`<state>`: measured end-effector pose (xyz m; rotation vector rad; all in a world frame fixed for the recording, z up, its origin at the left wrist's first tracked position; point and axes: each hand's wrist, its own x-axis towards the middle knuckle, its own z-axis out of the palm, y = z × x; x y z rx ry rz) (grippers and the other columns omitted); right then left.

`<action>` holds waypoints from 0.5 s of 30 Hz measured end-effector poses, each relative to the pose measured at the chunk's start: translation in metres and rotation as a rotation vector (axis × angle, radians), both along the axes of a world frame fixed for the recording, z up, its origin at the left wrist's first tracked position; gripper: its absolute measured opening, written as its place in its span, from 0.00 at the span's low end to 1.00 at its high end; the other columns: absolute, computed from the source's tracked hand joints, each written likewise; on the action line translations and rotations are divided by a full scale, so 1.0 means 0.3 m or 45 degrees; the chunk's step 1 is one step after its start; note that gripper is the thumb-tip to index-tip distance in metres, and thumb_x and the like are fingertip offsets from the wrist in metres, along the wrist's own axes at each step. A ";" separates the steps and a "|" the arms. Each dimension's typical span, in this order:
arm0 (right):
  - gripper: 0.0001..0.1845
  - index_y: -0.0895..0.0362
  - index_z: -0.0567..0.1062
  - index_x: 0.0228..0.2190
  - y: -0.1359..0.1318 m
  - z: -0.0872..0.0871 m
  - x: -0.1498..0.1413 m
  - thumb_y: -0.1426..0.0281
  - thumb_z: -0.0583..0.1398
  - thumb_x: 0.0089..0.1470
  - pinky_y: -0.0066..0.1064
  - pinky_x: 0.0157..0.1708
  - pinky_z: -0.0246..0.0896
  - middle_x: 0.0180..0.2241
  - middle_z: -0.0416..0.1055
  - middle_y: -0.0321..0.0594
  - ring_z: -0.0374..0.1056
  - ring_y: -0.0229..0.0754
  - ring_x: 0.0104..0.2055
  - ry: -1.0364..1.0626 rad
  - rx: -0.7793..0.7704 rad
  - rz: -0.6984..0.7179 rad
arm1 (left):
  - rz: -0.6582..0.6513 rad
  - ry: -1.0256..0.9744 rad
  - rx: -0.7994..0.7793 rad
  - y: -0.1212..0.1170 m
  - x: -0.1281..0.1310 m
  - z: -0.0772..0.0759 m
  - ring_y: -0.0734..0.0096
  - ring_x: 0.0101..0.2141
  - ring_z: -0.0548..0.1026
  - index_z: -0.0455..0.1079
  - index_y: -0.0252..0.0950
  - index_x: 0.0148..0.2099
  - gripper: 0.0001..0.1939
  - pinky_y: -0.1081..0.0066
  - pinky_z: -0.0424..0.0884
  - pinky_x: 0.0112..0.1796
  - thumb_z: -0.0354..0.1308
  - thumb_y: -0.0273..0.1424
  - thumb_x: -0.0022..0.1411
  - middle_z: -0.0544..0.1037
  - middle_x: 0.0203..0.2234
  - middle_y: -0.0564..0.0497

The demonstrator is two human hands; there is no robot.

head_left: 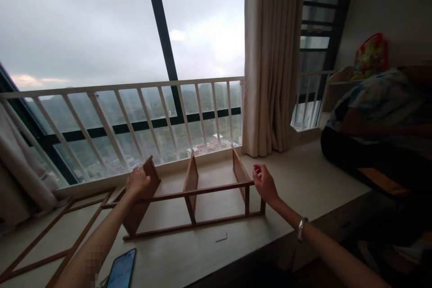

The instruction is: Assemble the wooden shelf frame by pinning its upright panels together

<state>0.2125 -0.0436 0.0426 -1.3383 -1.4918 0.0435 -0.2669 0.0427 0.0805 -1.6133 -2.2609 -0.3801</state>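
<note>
A brown wooden shelf frame (pixel 219 187) lies on its side on the pale window ledge, with several upright panels joined to its long rails. My left hand (pixel 137 183) is closed over the edge of its left end panel (pixel 152 172). Beside the frame's right end, my right hand (pixel 265 183) is raised with curled fingers; whatever is in them, if anything, is hidden. In front of the frame rests a small L-shaped hex key (pixel 222 238).
A second wooden frame (pixel 64 252) lies flat at the left. A lit phone (pixel 122 269) is near my left forearm. White railing (pixel 116 99) and a beige curtain (pixel 273 63) stand behind. At the right sits another person (pixel 378 103), near a colourful bag (pixel 371 56).
</note>
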 end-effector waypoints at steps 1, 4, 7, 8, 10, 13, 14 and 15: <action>0.15 0.59 0.62 0.40 0.037 0.003 0.014 0.67 0.46 0.52 0.30 0.35 0.57 0.35 0.65 0.43 0.62 0.39 0.34 -0.017 -0.009 -0.054 | 0.030 0.014 -0.019 -0.014 -0.025 -0.029 0.56 0.47 0.61 0.57 0.28 0.50 0.25 0.64 0.57 0.43 0.46 0.32 0.49 0.62 0.47 0.40; 0.16 0.60 0.62 0.41 0.119 -0.011 0.025 0.67 0.47 0.51 0.33 0.41 0.53 0.39 0.63 0.47 0.59 0.43 0.41 -0.106 -0.144 -0.195 | 0.101 0.032 -0.037 -0.051 -0.078 -0.089 0.53 0.51 0.56 0.57 0.26 0.50 0.26 0.61 0.54 0.45 0.45 0.32 0.49 0.59 0.50 0.38; 0.18 0.60 0.62 0.43 0.166 -0.028 -0.004 0.67 0.47 0.51 0.33 0.44 0.48 0.44 0.61 0.48 0.55 0.45 0.46 -0.182 -0.287 -0.278 | 0.117 0.026 -0.011 -0.065 -0.115 -0.107 0.55 0.52 0.53 0.57 0.26 0.51 0.25 0.60 0.52 0.47 0.42 0.32 0.50 0.58 0.52 0.39; 0.18 0.59 0.62 0.44 0.177 -0.032 -0.017 0.67 0.46 0.52 0.32 0.45 0.47 0.45 0.60 0.47 0.55 0.44 0.47 -0.208 -0.321 -0.285 | 0.105 0.037 0.011 -0.066 -0.126 -0.109 0.56 0.53 0.52 0.56 0.27 0.51 0.25 0.61 0.51 0.48 0.41 0.31 0.51 0.57 0.52 0.39; 0.19 0.59 0.62 0.45 0.193 -0.038 -0.041 0.65 0.46 0.52 0.32 0.45 0.46 0.46 0.59 0.47 0.54 0.44 0.48 -0.265 -0.378 -0.289 | 0.077 0.052 0.043 -0.063 -0.147 -0.116 0.59 0.54 0.51 0.55 0.27 0.53 0.25 0.63 0.49 0.49 0.39 0.31 0.53 0.55 0.53 0.40; 0.22 0.59 0.61 0.47 0.207 -0.053 -0.065 0.62 0.49 0.51 0.33 0.46 0.43 0.47 0.59 0.48 0.53 0.46 0.50 -0.339 -0.432 -0.331 | 0.075 0.007 -0.015 -0.055 -0.170 -0.141 0.60 0.55 0.49 0.53 0.27 0.54 0.26 0.62 0.48 0.50 0.38 0.32 0.54 0.52 0.55 0.41; 0.24 0.59 0.60 0.47 0.210 -0.059 -0.069 0.61 0.50 0.50 0.34 0.47 0.42 0.47 0.59 0.48 0.52 0.47 0.50 -0.359 -0.445 -0.349 | 0.073 -0.012 -0.058 -0.052 -0.174 -0.149 0.59 0.55 0.48 0.52 0.27 0.55 0.27 0.62 0.48 0.50 0.38 0.33 0.54 0.51 0.55 0.41; 0.25 0.60 0.60 0.48 0.211 -0.065 -0.071 0.60 0.50 0.50 0.35 0.47 0.41 0.47 0.59 0.49 0.52 0.47 0.50 -0.375 -0.459 -0.365 | 0.067 -0.025 -0.103 -0.050 -0.175 -0.156 0.59 0.55 0.47 0.52 0.28 0.55 0.27 0.61 0.49 0.50 0.38 0.33 0.54 0.51 0.56 0.41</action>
